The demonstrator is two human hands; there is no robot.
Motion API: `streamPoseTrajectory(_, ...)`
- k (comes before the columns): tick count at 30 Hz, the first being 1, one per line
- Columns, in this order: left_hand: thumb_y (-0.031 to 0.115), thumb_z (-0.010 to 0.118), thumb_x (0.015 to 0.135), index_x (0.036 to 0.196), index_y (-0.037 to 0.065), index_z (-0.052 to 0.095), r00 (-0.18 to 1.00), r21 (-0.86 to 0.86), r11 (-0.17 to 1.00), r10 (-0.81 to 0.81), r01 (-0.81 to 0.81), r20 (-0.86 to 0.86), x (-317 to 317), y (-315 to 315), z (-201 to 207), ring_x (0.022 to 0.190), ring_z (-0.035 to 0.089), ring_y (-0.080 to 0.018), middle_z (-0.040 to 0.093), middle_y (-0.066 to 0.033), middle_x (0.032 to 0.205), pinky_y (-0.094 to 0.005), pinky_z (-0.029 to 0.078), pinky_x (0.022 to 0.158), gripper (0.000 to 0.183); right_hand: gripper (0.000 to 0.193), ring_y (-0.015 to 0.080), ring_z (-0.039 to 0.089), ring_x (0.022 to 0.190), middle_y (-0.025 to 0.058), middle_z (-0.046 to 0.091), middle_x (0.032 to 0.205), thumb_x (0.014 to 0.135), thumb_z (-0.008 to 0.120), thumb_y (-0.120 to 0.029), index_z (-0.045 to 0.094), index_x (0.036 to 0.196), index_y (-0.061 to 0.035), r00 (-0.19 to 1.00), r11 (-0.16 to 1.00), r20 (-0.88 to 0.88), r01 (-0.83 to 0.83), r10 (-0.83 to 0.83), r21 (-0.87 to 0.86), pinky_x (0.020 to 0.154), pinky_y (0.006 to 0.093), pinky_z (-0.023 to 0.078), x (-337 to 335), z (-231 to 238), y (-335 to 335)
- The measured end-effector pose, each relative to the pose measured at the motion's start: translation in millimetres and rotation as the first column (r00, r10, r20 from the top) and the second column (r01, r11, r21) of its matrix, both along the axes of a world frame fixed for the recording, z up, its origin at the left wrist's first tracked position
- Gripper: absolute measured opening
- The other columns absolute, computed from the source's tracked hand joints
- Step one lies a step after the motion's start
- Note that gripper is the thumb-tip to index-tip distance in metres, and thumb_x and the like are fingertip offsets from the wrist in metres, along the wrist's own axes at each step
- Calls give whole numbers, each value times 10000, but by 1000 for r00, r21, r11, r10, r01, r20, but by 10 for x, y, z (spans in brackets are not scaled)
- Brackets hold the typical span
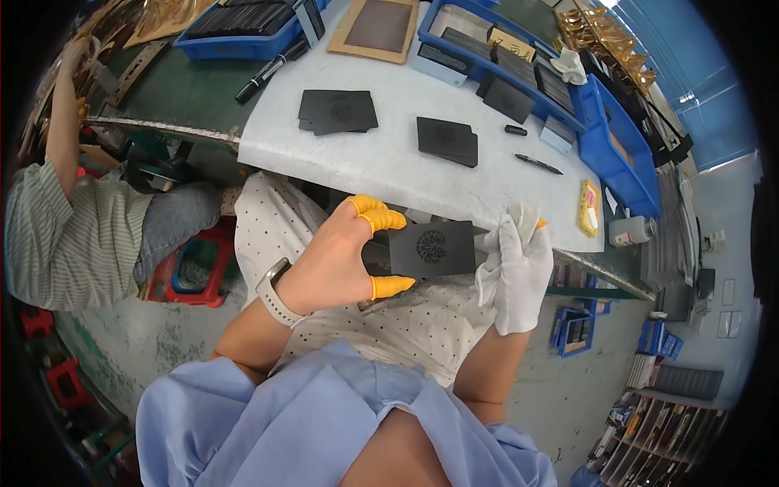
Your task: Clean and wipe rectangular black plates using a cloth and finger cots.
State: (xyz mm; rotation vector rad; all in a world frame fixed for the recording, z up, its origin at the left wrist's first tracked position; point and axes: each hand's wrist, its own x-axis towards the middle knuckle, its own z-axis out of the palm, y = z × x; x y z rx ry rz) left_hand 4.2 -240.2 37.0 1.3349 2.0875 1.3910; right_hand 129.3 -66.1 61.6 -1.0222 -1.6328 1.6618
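Observation:
A black card (450, 250) with a round engraved emblem is held level above my lap, in front of the table edge. My left hand (345, 253), with yellow finger cots on thumb and fingers, grips its left end by the top and bottom edges. At its right end is my right hand (519, 272) in a white glove, fingers closed at the card's edge; the fingertips are partly hidden. On the white-covered table (357, 174) beyond lie two small stacks of black cards, a left stack (338, 110) and a right stack (448, 140).
Blue trays hold dark cards, one tray (479, 50) at the back and another (235, 45) at back left. A pen (538, 164), a black cap (515, 130), a yellow packet (589, 208) and a bottle (633, 231) are at right. A person (81, 231) sits at left.

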Motion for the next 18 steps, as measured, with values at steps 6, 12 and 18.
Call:
streamPoseTrajectory(6, 188, 827, 579, 1036, 3, 586, 955, 94, 983, 177, -159, -239, -475, 48, -188, 1002, 485, -333, 542, -158, 1043, -372, 414, 894, 549, 239, 45, 510, 554, 15, 575, 726, 895, 585, -108, 526, 1111, -21, 1000, 999, -4, 0, 0, -38, 467, 178, 399, 60, -154, 115)
streamPoseTrajectory(12, 239, 836, 580, 1095, 3, 572, 837, -49, 917, 338, -395, -431, -1398, 99, -180, 1014, 480, -339, 549, -174, 1086, -380, 399, 911, 625, 221, 46, 518, 584, 5, 568, 736, 886, 602, -118, 524, 1072, -28, 999, 996, 33, 12, -9, -85, 478, 177, 400, 95, -199, 148)
streamPoseTrajectory(18, 321, 841, 570, 1160, 16, 549, 830, -31, 988, 111, -153, -547, -1266, 599, -57, 1024, 456, -334, 538, -169, 1121, -401, 388, 893, 725, 207, 40, 521, 608, -3, 563, 736, 884, 608, -128, 527, 1051, -37, 1000, 989, 3, -25, 25, -145, 485, 178, 399, 65, -312, 179)
